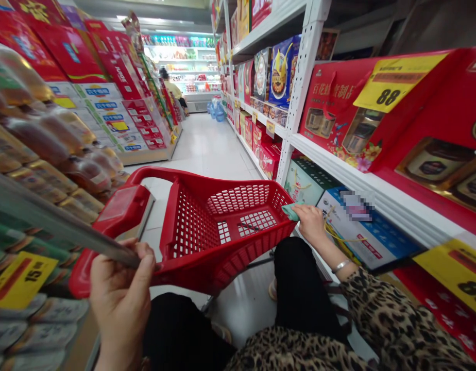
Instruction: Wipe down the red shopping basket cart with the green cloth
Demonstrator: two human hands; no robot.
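Observation:
A red plastic shopping cart (pixel 222 265) stands turned sideways before my knees, its basket open at the top. My right hand (pixel 312 224) is closed on a light green cloth (pixel 290 211), pressed against the rim at the cart's right end. My left hand (pixel 122 293) grips a grey metal pole (pixel 79 221), with thumb and fingers wrapped round its lower end. The pole slants up to the left, across the cart's handle (pixel 122 206). A dark strip shows at the basket's bottom; what it is I cannot tell.
White shelves (pixel 300 98) with red gift boxes (pixel 338 108) run along the right. Stacked bottle packs (pixel 48 129) and cartons (pixel 106 116) line the left. A person (pixel 172 87) is far down the aisle, near blue water jugs (pixel 217 110) and a lit display shelf (pixel 195 54).

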